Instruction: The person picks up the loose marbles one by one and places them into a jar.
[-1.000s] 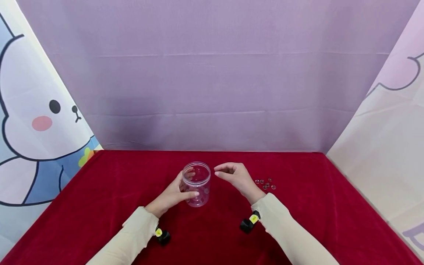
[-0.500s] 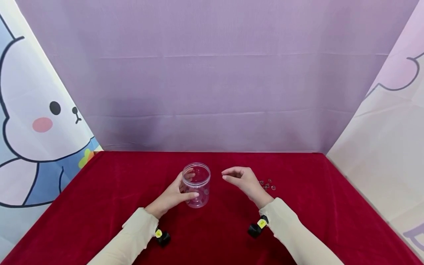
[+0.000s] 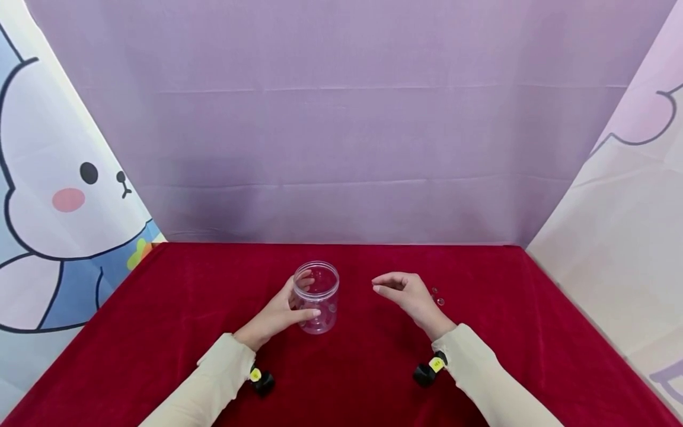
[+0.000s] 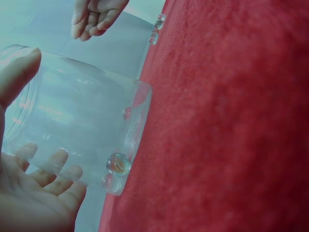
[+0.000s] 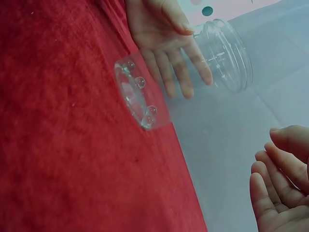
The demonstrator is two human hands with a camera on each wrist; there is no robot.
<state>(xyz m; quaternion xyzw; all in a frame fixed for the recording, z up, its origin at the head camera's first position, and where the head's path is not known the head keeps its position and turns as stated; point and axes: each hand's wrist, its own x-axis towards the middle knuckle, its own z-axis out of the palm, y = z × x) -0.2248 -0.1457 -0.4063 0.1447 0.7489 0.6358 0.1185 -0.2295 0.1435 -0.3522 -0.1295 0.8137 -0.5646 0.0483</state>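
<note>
My left hand point(image 3: 277, 316) grips a clear, lidless plastic jar point(image 3: 328, 301) that stands upright on the red cloth, thumb at the front and fingers around the back. Inside, at the bottom, lie several glass marbles; the left wrist view shows one marble point(image 4: 118, 165) with an orange swirl. To the right of the jar, my right hand point(image 3: 409, 298) hovers over the cloth with nothing visible in it, its fingers loosely bent and the thumb apart from them in the right wrist view. Just beyond it lie loose marbles point(image 3: 440, 302), partly hidden by the hand.
A red velvet cloth point(image 3: 224, 279) covers the table. Behind it rises a plain purple backdrop point(image 3: 341, 148). Printed panels with cartoon drawings border the left and right sides. Both wrists wear small black cameras.
My right hand has moved right, away from the jar's mouth and toward the loose marbles, covering more of them. The left hand and jar have stayed put.
</note>
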